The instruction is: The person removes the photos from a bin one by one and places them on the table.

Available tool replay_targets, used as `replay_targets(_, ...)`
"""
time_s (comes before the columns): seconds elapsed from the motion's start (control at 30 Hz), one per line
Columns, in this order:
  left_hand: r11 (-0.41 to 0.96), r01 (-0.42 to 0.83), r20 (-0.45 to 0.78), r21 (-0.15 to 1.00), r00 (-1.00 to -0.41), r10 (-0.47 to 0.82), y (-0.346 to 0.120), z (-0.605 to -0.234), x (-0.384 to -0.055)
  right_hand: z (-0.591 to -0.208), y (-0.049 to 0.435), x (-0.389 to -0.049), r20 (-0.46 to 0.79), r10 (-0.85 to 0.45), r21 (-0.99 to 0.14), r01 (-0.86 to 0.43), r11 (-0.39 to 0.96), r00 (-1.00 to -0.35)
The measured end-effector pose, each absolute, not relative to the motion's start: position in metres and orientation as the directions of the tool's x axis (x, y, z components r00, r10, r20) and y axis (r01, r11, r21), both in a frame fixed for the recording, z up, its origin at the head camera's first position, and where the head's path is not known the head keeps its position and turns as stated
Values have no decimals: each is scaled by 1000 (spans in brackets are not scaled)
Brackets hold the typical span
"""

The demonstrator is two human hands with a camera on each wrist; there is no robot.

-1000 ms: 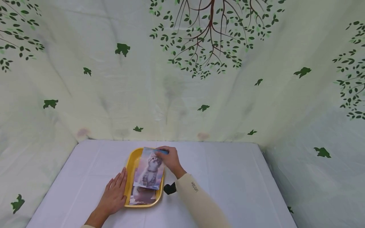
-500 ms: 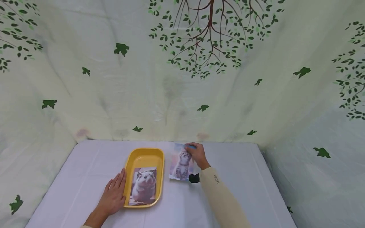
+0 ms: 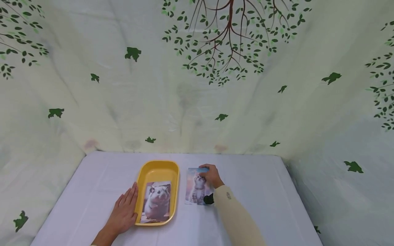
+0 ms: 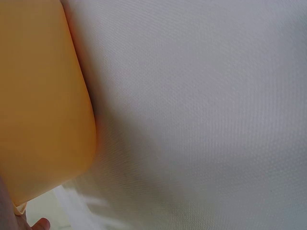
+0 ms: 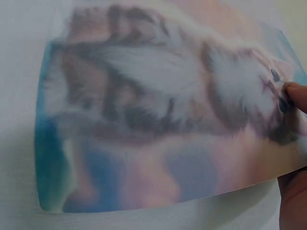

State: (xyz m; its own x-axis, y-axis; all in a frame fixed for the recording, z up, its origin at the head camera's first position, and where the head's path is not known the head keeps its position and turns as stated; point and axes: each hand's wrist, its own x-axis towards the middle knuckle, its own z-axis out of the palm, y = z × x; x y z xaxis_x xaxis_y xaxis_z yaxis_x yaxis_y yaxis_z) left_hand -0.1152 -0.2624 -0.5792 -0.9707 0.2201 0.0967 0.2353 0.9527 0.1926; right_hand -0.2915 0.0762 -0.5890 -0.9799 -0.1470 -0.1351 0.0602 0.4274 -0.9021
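Head view: a pale wall sheet (image 3: pixel 184 102) printed with green leaves and branches (image 3: pixel 229 37) surrounds the desk (image 3: pixel 246 212), which is covered in white cloth. A cream sleeve (image 3: pixel 238 217) reaches in over the desk from the near edge. Left of the desk's middle sits a yellow tray (image 3: pixel 158 171) with rounded corners, its long side running away from the person. The left hand (image 3: pixel 124 209) lies along the tray's left side, fingers straight and close together, touching the rim and grasping nothing. The right hand (image 3: pixel 212 175) pinches a kitten picture (image 3: pixel 195 191) near its far right corner; the right wrist view shows the thumb on the printed face, beside the kitten's eye. This picture is over the desk just right of the tray, apart from it; whether its near edge touches the cloth, I cannot tell. A hamster picture (image 3: pixel 157 201) lies face up in the tray's near half. A small black object (image 3: pixel 208 199), unclear in detail, shows beside the cuff, overlapping the kitten picture.
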Motion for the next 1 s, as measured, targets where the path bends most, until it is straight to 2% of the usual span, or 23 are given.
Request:
replay_targets(0.2,953,232,76,193,-972,222,-263,-578,-117,-591,77,-290,-87,-131,-868,11,497,-987)
replay_targets(0.4,952,234,66,197,-972,225,-263,-576,-116,-580,63,-282,4,-149,-878,-75,472,-989)
replay_targets(0.63,953,224,68,204,-974,215,-263,-577,-117,-560,8,-260,115,-341,-843,-273,463,-933)
replay_targets(0.73,951,226,79,212,-974,214,-263,-576,-117,-550,-17,-250,71,-457,-798,-326,507,-886)
replay_targets(0.87,949,233,97,211,-971,217,-263,-576,-116,-544,-46,-242,-50,-587,-697,-392,600,-808)
replay_targets(1.0,948,238,91,211,-970,224,-263,-576,-116,-545,-68,-238,-101,-652,-600,-477,643,-751)
